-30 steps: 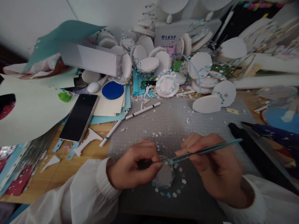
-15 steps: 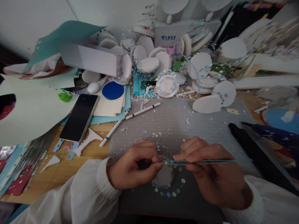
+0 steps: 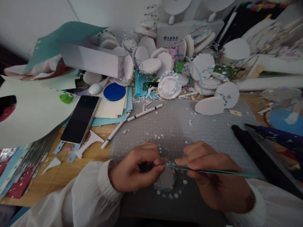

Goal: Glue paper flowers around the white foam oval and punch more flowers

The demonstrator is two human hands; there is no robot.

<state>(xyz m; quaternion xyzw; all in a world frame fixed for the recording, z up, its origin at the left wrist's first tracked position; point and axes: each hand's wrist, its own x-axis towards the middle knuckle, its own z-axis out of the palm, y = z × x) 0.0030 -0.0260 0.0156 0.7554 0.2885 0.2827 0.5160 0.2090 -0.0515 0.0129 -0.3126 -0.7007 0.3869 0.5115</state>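
Observation:
My left hand [image 3: 138,167] is closed in a pinch, thumb against forefinger, just above a small white disc [image 3: 166,178]. What it pinches is too small to make out. My right hand [image 3: 213,171] is closed around some thin teal strands [image 3: 229,172]. Their near end reaches toward my left fingertips, and the far end sticks out to the right past my wrist. Below my hands, the disc lies on a grey cutting mat [image 3: 142,132]. A loop of small blue and white flower-shaped pieces [image 3: 170,196] curves around it.
White scalloped discs [image 3: 149,65] are piled along the back. At left lie a phone [image 3: 80,119], paper sheets, a blue round lid [image 3: 114,91] and paper scraps. Two white pens [image 3: 145,112] rest by the mat's left side. A long black object [image 3: 262,154] lies at right.
The teal strands have tilted, with their right end lower and reaching farther right. My right hand has turned slightly. My left hand stays in place.

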